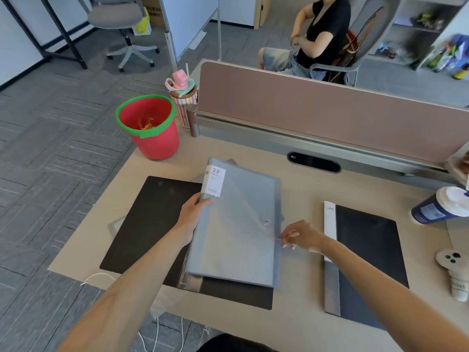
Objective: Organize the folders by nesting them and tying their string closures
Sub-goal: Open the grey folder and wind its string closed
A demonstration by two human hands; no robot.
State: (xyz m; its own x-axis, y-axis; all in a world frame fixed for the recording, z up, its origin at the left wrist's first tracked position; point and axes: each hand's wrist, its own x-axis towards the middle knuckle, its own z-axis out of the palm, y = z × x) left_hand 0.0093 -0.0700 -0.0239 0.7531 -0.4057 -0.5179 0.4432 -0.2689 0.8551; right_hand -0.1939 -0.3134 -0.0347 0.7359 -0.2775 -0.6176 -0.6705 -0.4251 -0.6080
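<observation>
L hand (pixel 194 212) grips folder (pixel 236 224) spine; R hand (pixel 302 236) pinches edge.

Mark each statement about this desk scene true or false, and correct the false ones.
1. The left hand holds the grey folder by its spine edge. True.
2. The right hand rests on the paper cup. False: it pinches the grey folder's right edge.
3. A black folder lies right of the grey one. True.
4. The red bin stands on the desk. False: it stands on the floor beside it.
</observation>
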